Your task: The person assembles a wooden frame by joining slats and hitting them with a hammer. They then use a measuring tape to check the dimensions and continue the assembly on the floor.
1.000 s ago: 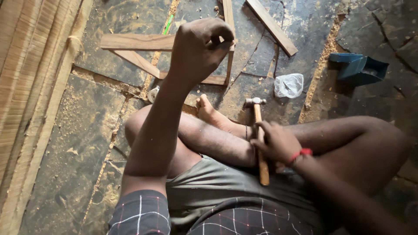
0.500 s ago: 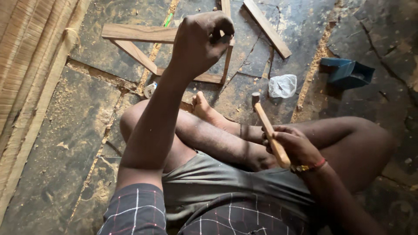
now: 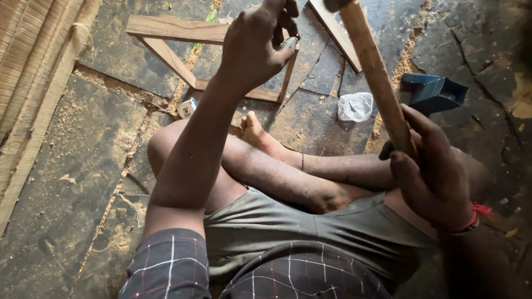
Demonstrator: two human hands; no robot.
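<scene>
While the wooden frame lies flat on the dusty stone floor ahead of the crossed legs, the hammer has risen from the lap, handle slanting up and head out of view, poised for a strike. Right hand grips its pale, worn handle; left hand pinches something tiny over the frame's corner, perhaps a nail.

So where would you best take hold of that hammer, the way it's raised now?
Low on the wooden handle, below the middle, where the right hand wraps it from the right side. The shaft is long, straight and tilted up away from the body, its head out of frame above.
</scene>
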